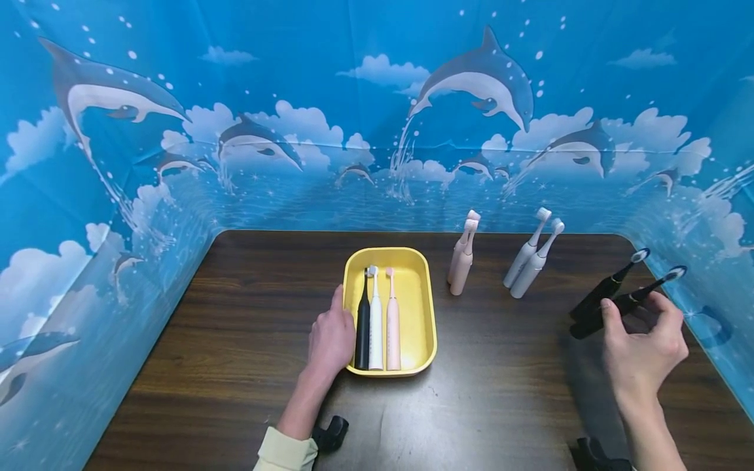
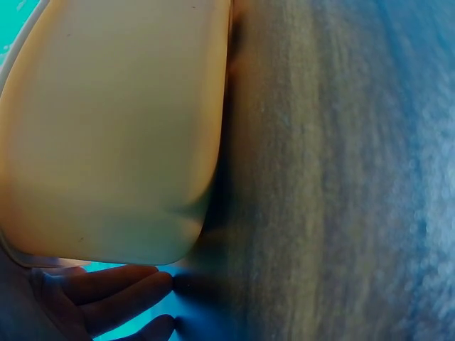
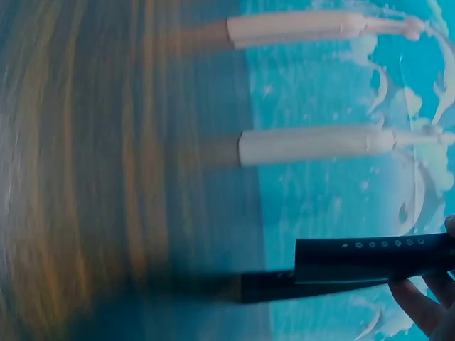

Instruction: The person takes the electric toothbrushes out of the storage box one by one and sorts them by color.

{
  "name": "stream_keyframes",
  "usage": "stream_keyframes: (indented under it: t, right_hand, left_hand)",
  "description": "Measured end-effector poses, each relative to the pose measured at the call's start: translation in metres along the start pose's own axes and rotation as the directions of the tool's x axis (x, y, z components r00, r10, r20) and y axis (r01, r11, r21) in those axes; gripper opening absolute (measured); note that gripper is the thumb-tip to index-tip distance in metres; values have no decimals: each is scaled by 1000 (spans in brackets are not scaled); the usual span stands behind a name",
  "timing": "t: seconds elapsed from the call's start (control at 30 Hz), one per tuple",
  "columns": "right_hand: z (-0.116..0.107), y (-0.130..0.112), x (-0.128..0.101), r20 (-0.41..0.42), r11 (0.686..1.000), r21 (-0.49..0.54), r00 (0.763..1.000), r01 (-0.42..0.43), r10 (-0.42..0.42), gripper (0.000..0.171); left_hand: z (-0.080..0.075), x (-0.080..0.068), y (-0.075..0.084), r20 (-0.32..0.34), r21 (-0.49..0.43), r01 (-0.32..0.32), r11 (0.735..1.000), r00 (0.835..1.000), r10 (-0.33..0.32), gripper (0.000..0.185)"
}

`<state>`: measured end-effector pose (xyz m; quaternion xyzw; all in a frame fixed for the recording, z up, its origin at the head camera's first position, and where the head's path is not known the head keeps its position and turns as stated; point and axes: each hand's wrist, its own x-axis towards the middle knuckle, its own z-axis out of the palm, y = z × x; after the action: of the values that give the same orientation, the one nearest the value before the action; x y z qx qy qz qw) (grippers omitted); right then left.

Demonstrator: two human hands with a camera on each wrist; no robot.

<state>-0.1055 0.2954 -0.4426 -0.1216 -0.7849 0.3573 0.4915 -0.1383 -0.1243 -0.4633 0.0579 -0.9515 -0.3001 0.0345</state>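
Note:
A yellow tray (image 1: 425,307) lies mid-table with a black (image 1: 362,327), a white (image 1: 375,324) and a pink toothbrush (image 1: 393,327) side by side in it. My left hand (image 1: 332,330) rests against the tray's left rim with straight fingers; the left wrist view shows the tray wall (image 2: 114,128) above those fingers (image 2: 106,298). At the right, my right hand (image 1: 633,307) pinches the nearer of two black toothbrushes (image 1: 624,304), which leans. The other black one (image 1: 609,286) stands just behind. In the right wrist view the held black handle (image 3: 370,257) sits above my fingertips (image 3: 419,305).
Two pink toothbrushes (image 1: 462,261) and two white ones (image 1: 530,258) stand upright behind and to the right of the tray. Blue dolphin-print walls (image 1: 377,131) close in the dark wooden table (image 1: 235,340) on three sides. Pale handles (image 3: 313,144) show in the right wrist view.

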Motion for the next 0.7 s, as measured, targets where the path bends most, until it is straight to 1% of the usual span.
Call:
stream_keyframes:
  t: [0.2,0.37,0.5,0.7]
  right_hand:
    - [-1,21,4,27,995,-82,998,-60,63,45]
    - [6,33,5,51,988,-104,992,-111,117,48]
    - [12,36,5,70,986,-106,988,-127,134,48]
    - [16,33,4,99,987,-116,987,-113,125,47]
  left_hand:
    - [0,0,2,7,6,4,1000,1000,-4,54]
    - [0,0,2,0,5,8,1000,1000,-8,54]
    - [0,0,2,2,4,8,1000,1000,-8,54]
    - [-1,0,1,1,1,2,1000,1000,-2,54]
